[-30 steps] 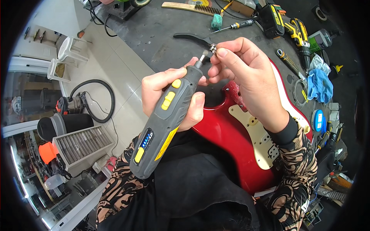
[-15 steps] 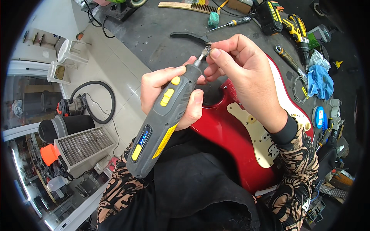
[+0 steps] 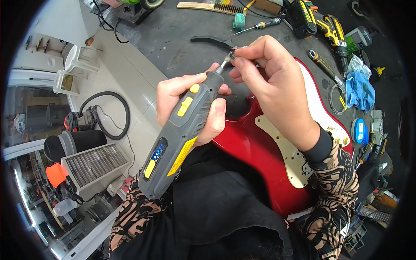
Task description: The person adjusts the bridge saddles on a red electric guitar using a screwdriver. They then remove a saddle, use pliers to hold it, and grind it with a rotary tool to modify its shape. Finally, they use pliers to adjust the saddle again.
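Note:
A grey and yellow cordless rotary tool [image 3: 180,125] is wrapped in my left hand [image 3: 173,95], its nose pointing up and to the right. Blue lights glow on its side panel. In my right hand [image 3: 271,78], thumb and forefinger pinch a small metal part [image 3: 232,54] against the bit at the tool's tip. The part is too small and too covered by fingers to name. Below my right hand lies a red electric guitar body [image 3: 251,143] with a cream pickguard [image 3: 288,160], partly hidden by my wrist and black apron.
Dark-handled pliers [image 3: 212,40] lie just beyond the tool's tip. Farther back are a wire brush [image 3: 212,7], a screwdriver [image 3: 268,23] and a green block [image 3: 238,21]. At right sit a yellow drill [image 3: 336,37], a blue cloth [image 3: 359,92] and a coiled string [image 3: 336,100].
Both hands, with the rotary tool and the small metal part, have shifted slightly left. The part stays at the tool's tip, and the guitar body looks unmoved.

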Motion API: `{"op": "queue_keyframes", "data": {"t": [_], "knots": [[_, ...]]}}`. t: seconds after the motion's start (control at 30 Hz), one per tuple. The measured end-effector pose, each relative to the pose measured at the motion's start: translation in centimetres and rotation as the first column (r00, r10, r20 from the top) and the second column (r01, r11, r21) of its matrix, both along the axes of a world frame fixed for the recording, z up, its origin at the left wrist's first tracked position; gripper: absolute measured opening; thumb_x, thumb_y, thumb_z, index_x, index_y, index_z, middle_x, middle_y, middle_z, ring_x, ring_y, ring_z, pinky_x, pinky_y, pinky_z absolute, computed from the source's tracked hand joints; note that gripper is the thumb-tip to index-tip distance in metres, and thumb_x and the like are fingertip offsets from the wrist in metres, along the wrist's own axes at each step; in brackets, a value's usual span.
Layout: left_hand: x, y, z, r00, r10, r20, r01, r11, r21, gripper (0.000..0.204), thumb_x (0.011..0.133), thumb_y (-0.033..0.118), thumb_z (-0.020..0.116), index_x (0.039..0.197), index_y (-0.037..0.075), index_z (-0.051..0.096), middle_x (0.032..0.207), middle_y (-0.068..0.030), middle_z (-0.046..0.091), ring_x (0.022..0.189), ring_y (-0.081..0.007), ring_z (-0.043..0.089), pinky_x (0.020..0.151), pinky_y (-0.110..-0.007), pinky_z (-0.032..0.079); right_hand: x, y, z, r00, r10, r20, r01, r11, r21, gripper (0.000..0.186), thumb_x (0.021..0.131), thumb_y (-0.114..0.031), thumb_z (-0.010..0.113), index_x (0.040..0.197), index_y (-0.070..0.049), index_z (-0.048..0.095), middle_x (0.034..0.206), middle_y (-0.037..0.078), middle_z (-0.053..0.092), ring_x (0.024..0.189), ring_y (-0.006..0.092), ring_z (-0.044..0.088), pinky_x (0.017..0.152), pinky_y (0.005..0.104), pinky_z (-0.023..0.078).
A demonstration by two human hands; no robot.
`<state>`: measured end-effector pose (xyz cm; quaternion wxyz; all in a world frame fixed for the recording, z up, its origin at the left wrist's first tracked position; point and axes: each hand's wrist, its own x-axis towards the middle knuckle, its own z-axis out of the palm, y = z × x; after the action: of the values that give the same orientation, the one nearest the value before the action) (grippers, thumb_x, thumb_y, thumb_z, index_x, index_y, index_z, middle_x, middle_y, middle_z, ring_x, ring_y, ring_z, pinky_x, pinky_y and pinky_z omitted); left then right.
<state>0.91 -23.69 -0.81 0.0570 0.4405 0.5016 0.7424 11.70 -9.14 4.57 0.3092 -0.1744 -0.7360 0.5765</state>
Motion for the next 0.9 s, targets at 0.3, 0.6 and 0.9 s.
{"op": "queue_keyframes", "data": {"t": [0.3,0.6,0.9], "knots": [[-0.09,0.34,0.02,0.995,0.058,-0.075,-0.059,0.998,-0.007,0.045,0.089,0.003,0.078,0.124,-0.004,0.05,0.094,-0.0166,0.076,0.088,-0.0216,0.08,0.101,-0.047,0.064,-0.08,0.39,-0.33,0.995,-0.048,-0.082,0.08,0.895,0.439,0.018,0.089,0.009,0.073,0.1,0.0,0.061,0.096,0.014,0.069,0.086,0.0313,0.072,0.074,0.0379,0.059],[-0.03,0.22,0.32,0.996,0.065,-0.063,-0.067,0.997,-0.026,0.045,0.089,0.004,0.079,0.124,-0.004,0.051,0.093,-0.0172,0.078,0.092,-0.0252,0.082,0.095,-0.042,0.065,0.16,0.68,0.29,0.996,-0.04,-0.074,0.079,0.76,0.645,0.022,0.087,0.01,0.073,0.097,0.0,0.056,0.095,0.014,0.066,0.086,0.0366,0.07,0.073,0.042,0.058],[-0.57,-0.58,0.5,0.981,-0.009,-0.193,-0.025,0.985,-0.17,0.049,0.102,0.018,0.07,0.136,0.004,0.038,0.119,-0.0279,0.073,0.093,-0.036,0.08,0.087,-0.045,0.065,0.19,0.91,0.38,0.997,-0.014,-0.075,0.06,0.745,0.665,0.02,0.088,0.009,0.073,0.098,0.001,0.058,0.095,0.015,0.067,0.085,0.0358,0.071,0.072,0.0404,0.058]]}}
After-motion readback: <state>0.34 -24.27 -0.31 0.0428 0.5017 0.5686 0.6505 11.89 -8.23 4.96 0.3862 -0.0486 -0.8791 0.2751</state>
